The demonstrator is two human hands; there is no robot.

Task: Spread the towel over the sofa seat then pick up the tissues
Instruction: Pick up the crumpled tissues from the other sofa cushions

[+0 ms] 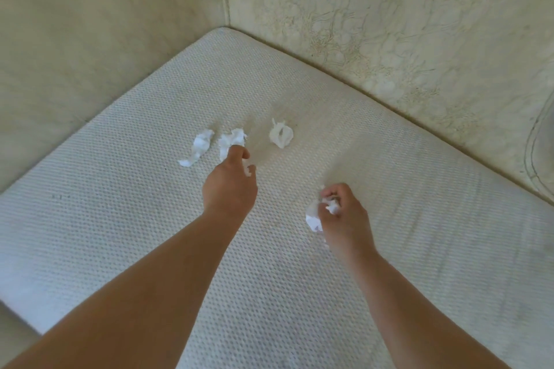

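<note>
Three crumpled white tissues [281, 136] lie on the waffle-weave towel [120, 219] while left hand [230, 186] and right hand [344, 214] each clutch more.

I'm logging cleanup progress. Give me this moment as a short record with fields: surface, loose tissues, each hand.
surface: towel spread flat on the sofa
loose tissues: left tissue and right tissue lie free on the towel
left hand: holds a tissue scrap, fingertips at the middle tissue
right hand: grips crumpled tissues
stage: towel spread; tissues partly collected
</note>
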